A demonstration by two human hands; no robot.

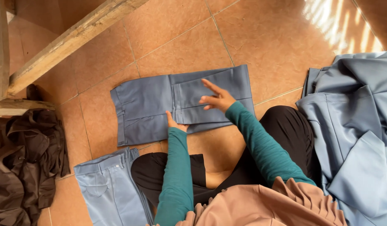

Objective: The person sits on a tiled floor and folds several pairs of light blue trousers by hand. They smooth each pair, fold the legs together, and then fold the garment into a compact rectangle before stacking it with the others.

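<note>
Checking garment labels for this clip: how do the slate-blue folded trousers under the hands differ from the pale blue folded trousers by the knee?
The slate-blue folded trousers are darker, lie crosswise and are touched by both hands; the pale blue folded trousers are lighter, lie lengthwise and are untouched. Both rest folded on the terracotta tile floor.

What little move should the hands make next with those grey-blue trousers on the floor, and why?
Probably bring the right hand down to press the folded-over flap flat. It hovers open above the folded trousers, whose top layer looks slightly raised, while the left hand already pins the near edge against the tiled floor.
</note>
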